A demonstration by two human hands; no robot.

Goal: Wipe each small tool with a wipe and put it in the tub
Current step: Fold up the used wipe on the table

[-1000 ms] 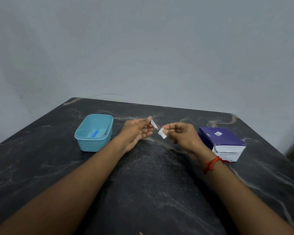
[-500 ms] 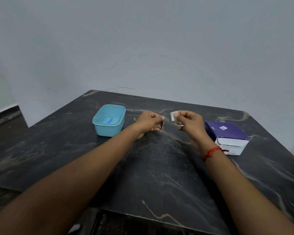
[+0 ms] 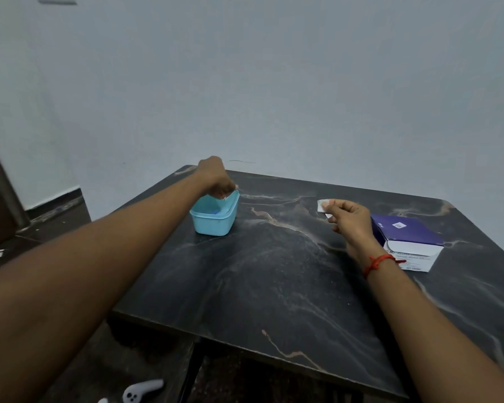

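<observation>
Dark, pale-veined marble table [image 3: 274, 271] fills the foreground, and on the floor past its near left corner lies a white handheld controller [image 3: 141, 391]. Two bare forearms reach out over the slab from the near edge. The right wrist wears a red thread [image 3: 376, 263]. Just beside that wrist, toward the table's right side, sits a purple-and-white box [image 3: 410, 242] with small print on its near face that is too small to read.

Farther out, the right hand [image 3: 349, 219] is raised above the table with its fingers curled, pinching a small white wipe [image 3: 322, 205] between thumb and forefinger. It is well apart from the tub.

Across the table to the left stands the light blue tub [image 3: 216, 222], with something blue [image 3: 216, 211] lying inside it. The left hand [image 3: 216, 178] hangs over the tub's far rim with its fingers bunched and pointing down. A small pale tool [image 3: 227, 196] glints at the fingertips, right at the rim. Whether the fingers grip it or not cannot be made out.

Behind everything rises a plain pale wall [image 3: 274, 82].
</observation>
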